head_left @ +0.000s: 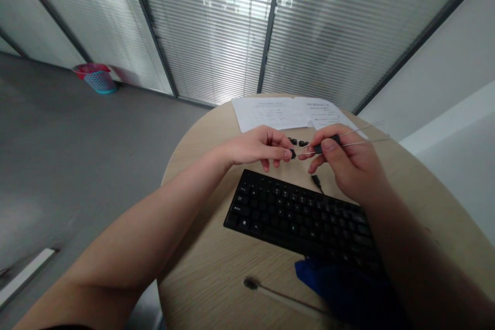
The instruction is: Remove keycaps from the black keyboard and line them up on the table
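Clamped between thumb and fingers of the right hand (350,162) is a slim black tool (337,139) with thin metal wires at both ends; a small black keycap (293,154) is pinched by the left hand (257,147) near the wire tips. On the black plastic keyboard (297,211), a white Windows logo (244,222) can be made out; print on the white paper sheets (274,112) is blurred. Beyond the keyboard, small black pieces (303,144) are partly hidden by the hands; its right end is covered by the right forearm (402,232).
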Tool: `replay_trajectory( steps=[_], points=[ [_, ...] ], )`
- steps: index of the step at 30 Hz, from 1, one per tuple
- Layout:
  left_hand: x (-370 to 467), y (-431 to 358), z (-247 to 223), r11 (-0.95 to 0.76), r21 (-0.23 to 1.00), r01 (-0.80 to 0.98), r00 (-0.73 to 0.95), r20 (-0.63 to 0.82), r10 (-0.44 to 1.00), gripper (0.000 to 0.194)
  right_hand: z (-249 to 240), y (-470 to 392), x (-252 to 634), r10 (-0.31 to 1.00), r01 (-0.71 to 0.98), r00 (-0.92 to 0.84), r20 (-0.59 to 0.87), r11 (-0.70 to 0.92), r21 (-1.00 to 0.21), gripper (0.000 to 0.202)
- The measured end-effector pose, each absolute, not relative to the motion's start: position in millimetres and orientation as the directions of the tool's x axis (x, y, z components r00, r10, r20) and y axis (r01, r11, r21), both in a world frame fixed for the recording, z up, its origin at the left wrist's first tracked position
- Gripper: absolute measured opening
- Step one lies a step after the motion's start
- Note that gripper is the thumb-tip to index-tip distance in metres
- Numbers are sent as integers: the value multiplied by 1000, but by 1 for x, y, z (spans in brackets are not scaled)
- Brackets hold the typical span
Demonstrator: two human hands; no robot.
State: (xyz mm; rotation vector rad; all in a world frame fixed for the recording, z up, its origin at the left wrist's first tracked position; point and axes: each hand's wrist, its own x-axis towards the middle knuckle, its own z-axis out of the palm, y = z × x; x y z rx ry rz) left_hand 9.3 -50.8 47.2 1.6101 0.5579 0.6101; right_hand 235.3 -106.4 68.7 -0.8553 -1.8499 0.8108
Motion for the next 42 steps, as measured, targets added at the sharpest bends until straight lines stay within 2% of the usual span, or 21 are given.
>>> replay_trajectory(
  steps=[4,11,15,18,24,29,31,34,38,40,42],
  points=[
    [10,-50,47,-142,989,39,742,67,667,19,67,-107,235,822,252,-333,461,549,-797,23],
    [9,-44,38,-159,979,126,720,19,693,19,78,-114,227,885,98,-247,395,429,-898,26],
    [5,-39,32,-129,988,81,707,35,707,24,85,-114,230,911,-12,-189,366,371,-929,27],
    [2,-36,29,-132,990,42,691,66,719,28,89,-113,234,903,-49,-182,390,387,-921,27],
    [-3,-33,27,-154,988,33,658,94,747,25,100,-125,236,897,32,-197,396,410,-912,33],
    [-6,-32,29,-209,977,53,617,132,776,21,112,-148,237,800,16,-268,537,561,-828,23],
    [-6,-30,28,-222,973,55,597,146,788,22,117,-157,239,784,78,-274,557,596,-799,21],
    [-6,-25,24,-232,970,75,572,149,807,24,121,-164,248,793,263,-288,537,605,-752,21],
    [-5,-19,17,-253,961,111,493,168,854,24,108,-171,276,807,473,-380,453,590,-654,22],
    [-5,-16,16,-251,959,132,437,171,883,23,95,-178,294,845,530,-371,385,533,-660,24],
    [-4,-16,15,-260,951,170,397,175,901,21,79,-184,313,893,528,-279,354,450,-720,27]
  ],
)
